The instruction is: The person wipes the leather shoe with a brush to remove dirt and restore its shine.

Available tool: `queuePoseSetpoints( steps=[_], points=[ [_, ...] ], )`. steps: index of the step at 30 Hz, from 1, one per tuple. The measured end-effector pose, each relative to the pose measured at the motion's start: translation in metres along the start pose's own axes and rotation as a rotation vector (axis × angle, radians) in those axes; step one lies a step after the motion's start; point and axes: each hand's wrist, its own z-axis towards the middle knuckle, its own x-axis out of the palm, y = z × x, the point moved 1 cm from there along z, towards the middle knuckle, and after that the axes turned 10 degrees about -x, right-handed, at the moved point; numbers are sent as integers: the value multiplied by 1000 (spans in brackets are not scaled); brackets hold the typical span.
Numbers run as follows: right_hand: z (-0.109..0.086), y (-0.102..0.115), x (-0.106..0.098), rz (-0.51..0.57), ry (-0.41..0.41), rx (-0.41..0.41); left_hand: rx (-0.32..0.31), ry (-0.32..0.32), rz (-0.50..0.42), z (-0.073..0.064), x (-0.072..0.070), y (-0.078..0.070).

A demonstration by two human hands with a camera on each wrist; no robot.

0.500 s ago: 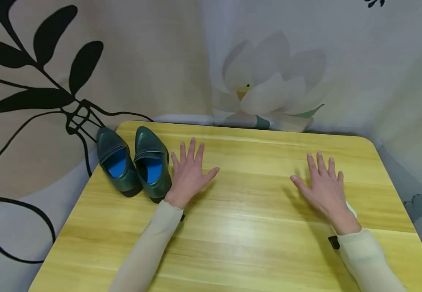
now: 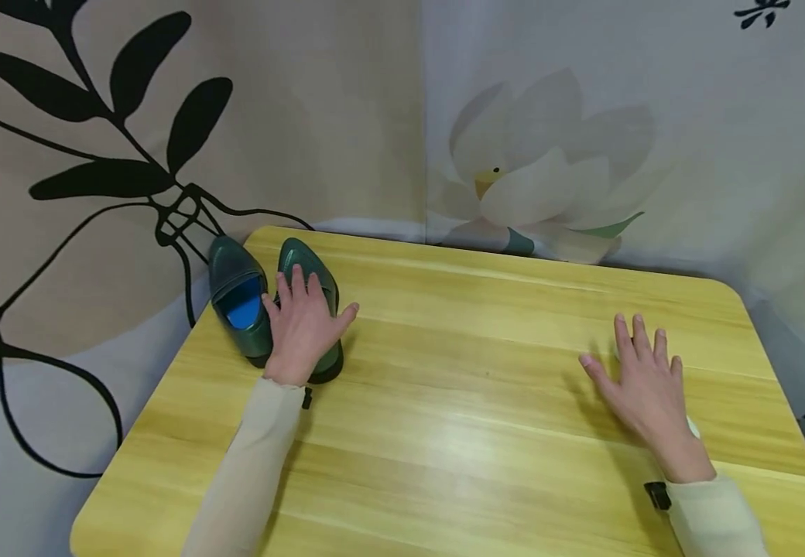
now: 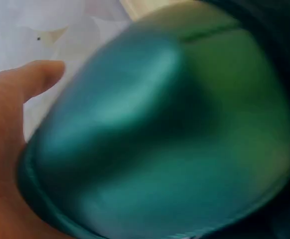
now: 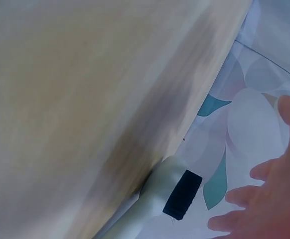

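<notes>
Two dark green loafers with blue insoles stand side by side at the table's left. My left hand, fingers spread and straight, is over the right loafer and hides most of its opening; the left loafer stands beside it. In the left wrist view, the green loafer fills the middle, with the thumb at the left. My right hand, fingers extended, is over the right side of the table. Under it lies a pale-handled brush with a black block of bristles, mostly hidden in the head view.
The yellow wooden table has rounded corners. Behind it hangs a pale curtain printed with dark leaves and a white flower, close to the table's back edge.
My left hand has moved left, from beside the loafers to over the right one. My right hand stays over the table's right side. The head view has turned slightly.
</notes>
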Motion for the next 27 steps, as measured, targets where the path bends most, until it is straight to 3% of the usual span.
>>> queuePoseSetpoints(
  steps=[4,8,17,20,25,27],
  points=[
    [-2,-1,-1,-2,-8,4,-16,12,48,-1,6,8],
    [-4,-2,-1,-5,-15,4,18,-10,63,0,9,9],
    [-6,-7,-1,7,-27,9,109,10,-45,4,10,8],
    [-8,-9,-2,2,-19,26,191,62,-60,5,12,4],
    [-11,-11,-4,4,-20,45,428,164,-15,8,17,-10],
    [-13,-12,-5,3,-20,51,496,188,5,8,19,-15]
  ],
)
